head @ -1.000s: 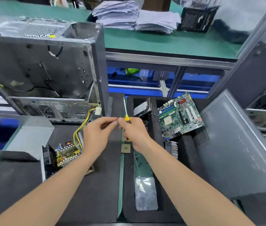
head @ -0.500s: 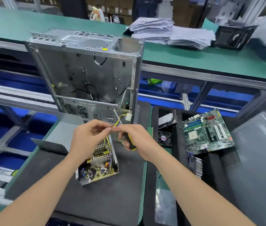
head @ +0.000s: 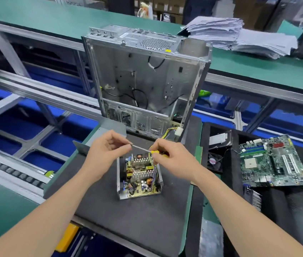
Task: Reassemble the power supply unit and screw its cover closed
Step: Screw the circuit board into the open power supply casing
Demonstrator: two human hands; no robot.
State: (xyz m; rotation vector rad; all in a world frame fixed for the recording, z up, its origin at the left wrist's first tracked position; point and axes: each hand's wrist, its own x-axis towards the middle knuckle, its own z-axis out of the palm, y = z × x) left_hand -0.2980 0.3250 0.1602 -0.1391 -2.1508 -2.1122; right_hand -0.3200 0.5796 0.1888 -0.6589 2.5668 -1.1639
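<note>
The power supply unit sits uncovered, heat sinks exposed, mid-mat on the counter; above it the left hand pinches a screwdriver tip, the right hand grips its yellow handle; bare mat in front, computer case close behind

The power supply unit sits uncovered on the counter (circuit board exposed), its grey cover just behind-left.
</note>
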